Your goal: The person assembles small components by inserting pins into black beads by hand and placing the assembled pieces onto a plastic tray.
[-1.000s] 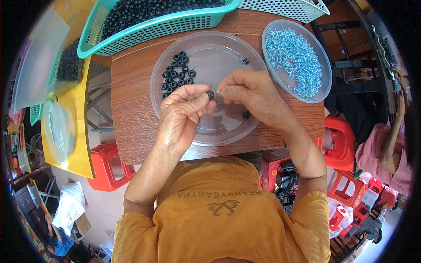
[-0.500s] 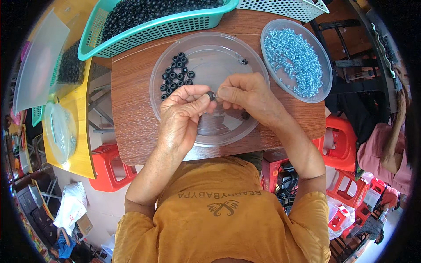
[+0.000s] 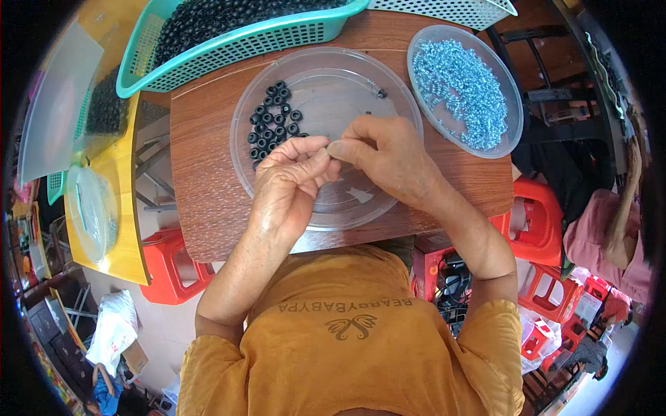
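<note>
Over a clear round plastic tray, my two hands meet with fingertips together. My left hand is closed in a pinch between thumb and forefinger. Against it, my right hand also pinches, its thumb tip touching the left fingertips. Whatever lies between them is small and almost wholly hidden by the fingers. Several small black ring-shaped parts lie grouped in the left of the tray, beside my left hand. Tiny dark and clear bits rest near the tray's far right.
A green basket full of black parts stands at the back, beside a white basket. Right of the tray is a shallow clear dish of small blue shiny pieces. Red stools flank the brown table. Another person's arm shows far right.
A black ring-shaped part visible between my fingertips half a second ago is now hidden. My right hand has turned slightly and closed in on the left. The whole view has shifted a little.
</note>
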Action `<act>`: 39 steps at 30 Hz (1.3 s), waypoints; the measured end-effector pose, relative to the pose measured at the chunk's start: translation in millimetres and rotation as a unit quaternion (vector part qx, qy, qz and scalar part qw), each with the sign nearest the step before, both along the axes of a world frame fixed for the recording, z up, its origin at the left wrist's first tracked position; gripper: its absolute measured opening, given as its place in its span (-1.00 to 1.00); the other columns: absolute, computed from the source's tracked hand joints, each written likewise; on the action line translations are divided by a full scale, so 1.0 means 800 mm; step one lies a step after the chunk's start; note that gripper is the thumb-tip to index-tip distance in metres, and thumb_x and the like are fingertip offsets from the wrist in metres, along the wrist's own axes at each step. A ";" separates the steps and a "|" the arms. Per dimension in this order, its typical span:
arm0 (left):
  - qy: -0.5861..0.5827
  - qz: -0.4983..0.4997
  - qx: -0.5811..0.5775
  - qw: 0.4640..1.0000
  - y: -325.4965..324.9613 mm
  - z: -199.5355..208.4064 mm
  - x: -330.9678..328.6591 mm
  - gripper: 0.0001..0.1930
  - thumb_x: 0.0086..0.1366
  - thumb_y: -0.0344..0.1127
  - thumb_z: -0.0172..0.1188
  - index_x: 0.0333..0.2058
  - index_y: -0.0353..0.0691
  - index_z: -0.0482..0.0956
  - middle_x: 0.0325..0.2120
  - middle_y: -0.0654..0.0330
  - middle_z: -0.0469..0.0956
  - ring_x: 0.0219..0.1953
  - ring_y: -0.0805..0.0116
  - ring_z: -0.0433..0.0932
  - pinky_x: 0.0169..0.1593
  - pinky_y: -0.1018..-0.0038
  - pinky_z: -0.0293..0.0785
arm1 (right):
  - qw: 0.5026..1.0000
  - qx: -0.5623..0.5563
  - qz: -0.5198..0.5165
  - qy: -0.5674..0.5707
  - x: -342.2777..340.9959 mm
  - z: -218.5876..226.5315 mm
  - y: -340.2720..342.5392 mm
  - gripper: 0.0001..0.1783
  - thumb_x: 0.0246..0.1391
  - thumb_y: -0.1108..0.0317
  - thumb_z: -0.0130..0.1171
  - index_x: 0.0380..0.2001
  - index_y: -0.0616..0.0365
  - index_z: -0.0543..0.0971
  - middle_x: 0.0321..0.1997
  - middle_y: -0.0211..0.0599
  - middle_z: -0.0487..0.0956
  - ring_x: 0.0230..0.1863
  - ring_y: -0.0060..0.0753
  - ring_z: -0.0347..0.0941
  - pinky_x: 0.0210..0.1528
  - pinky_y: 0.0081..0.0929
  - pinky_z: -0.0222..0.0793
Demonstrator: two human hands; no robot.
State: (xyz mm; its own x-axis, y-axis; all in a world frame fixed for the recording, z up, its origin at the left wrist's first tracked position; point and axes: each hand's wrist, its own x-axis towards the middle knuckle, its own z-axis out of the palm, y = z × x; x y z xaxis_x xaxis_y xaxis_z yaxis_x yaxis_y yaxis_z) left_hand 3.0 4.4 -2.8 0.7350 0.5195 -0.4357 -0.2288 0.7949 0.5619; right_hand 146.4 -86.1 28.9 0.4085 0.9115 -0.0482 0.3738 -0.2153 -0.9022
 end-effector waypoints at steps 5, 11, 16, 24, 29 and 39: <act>-0.048 -0.015 0.019 0.999 0.006 -0.002 -0.002 -0.84 0.17 -0.55 0.21 -0.24 -0.36 0.53 -0.38 0.11 0.57 -0.41 0.32 0.54 -0.26 0.49 0.48 | 0.995 -0.046 0.018 -0.081 0.014 0.006 0.004 -0.58 -0.04 0.13 0.16 -0.66 0.35 0.55 -0.69 0.01 0.47 -0.69 -0.17 0.40 -0.54 -0.23 0.28; -0.128 -0.011 -0.053 0.990 0.025 -0.004 -0.010 -0.80 0.17 -0.55 0.20 -0.20 -0.32 0.54 -0.28 0.01 0.57 -0.29 0.30 0.54 -0.08 0.37 0.46 | 0.995 0.060 -0.067 -0.040 0.042 0.014 -0.004 -0.74 -0.06 0.28 0.22 -0.57 0.32 0.57 -0.66 -0.08 0.50 -0.66 -0.34 0.42 -0.56 -0.38 0.28; -0.148 -0.002 -0.071 0.986 0.025 -0.010 -0.015 -0.81 0.18 -0.55 0.19 -0.20 -0.32 0.55 -0.25 -0.02 0.56 -0.29 0.31 0.54 -0.04 0.31 0.43 | 0.945 0.083 -0.009 -0.316 0.056 -0.005 -0.004 -0.90 -0.10 0.42 0.22 -0.50 0.23 0.59 -0.44 -0.12 0.58 -0.34 -0.19 0.52 -0.32 -0.27 0.41; -0.178 0.017 -0.008 0.984 0.054 0.006 -0.033 -0.81 0.19 -0.54 0.17 -0.19 -0.35 0.55 -0.26 -0.03 0.57 -0.32 0.34 0.53 -0.02 0.26 0.40 | 0.865 -0.005 0.060 -0.498 0.052 -0.037 0.022 -0.89 -0.28 0.48 0.22 -0.55 0.26 0.60 -0.40 0.02 0.57 -0.25 0.01 0.50 -0.23 -0.16 0.44; -0.178 0.034 0.003 0.984 0.063 0.010 -0.038 -0.82 0.20 -0.54 0.16 -0.19 -0.35 0.55 -0.25 -0.05 0.56 -0.33 0.34 0.52 -0.03 0.28 0.40 | 0.848 -0.018 0.077 -0.525 0.052 -0.037 0.025 -0.89 -0.30 0.49 0.21 -0.56 0.25 0.59 -0.40 0.02 0.56 -0.25 -0.02 0.48 -0.20 -0.19 0.42; -0.130 0.012 -0.030 0.991 0.034 0.007 -0.024 -0.84 0.17 -0.56 0.19 -0.24 -0.37 0.55 -0.31 -0.07 0.58 -0.32 0.30 0.56 -0.10 0.35 0.47 | 0.967 0.110 0.015 -0.231 0.036 -0.021 -0.004 -0.88 -0.12 0.44 0.24 -0.48 0.21 0.51 -0.45 -0.11 0.52 -0.31 -0.03 0.44 -0.28 -0.19 0.33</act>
